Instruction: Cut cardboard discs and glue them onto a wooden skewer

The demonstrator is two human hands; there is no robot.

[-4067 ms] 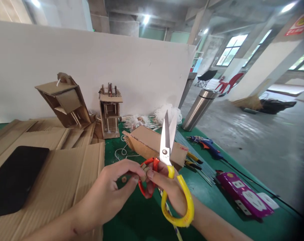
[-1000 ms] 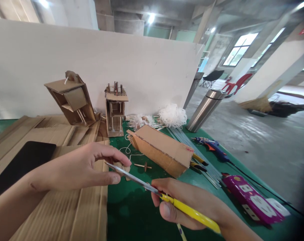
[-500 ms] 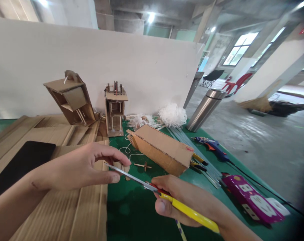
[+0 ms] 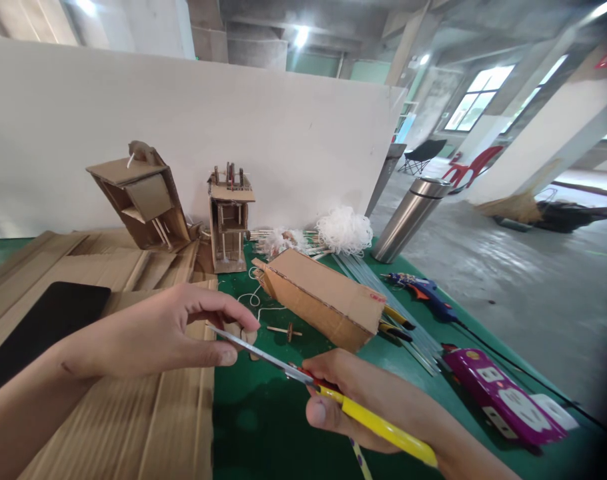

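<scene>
My right hand (image 4: 356, 393) grips a utility knife (image 4: 378, 423) by its yellow handle. Some red shows at the fingers. Its long metal blade (image 4: 263, 353) points left and slightly up, with the tip close to my left hand (image 4: 198, 333). That hand is held over the edge of the cardboard sheet, index finger and thumb curved and apart. Just behind its fingertips is a small cardboard piece (image 4: 247, 335), partly hidden; whether the fingers touch it I cannot tell. A small stick with a brown disc (image 4: 290, 332) lies on the green table beyond the blade.
Corrugated cardboard sheets (image 4: 148, 413) cover the left side, with a black flat panel (image 4: 48, 327) on them. Behind stand two cardboard models (image 4: 133, 193). A cardboard box (image 4: 323, 293) with cutters, a glue gun (image 4: 423, 293), a purple power strip (image 4: 503, 397) and a steel flask (image 4: 408, 220) are rightward.
Almost nothing differs. Both hands and the knife keep nearly the same place, with a very slight shift leftward in the picture.
</scene>
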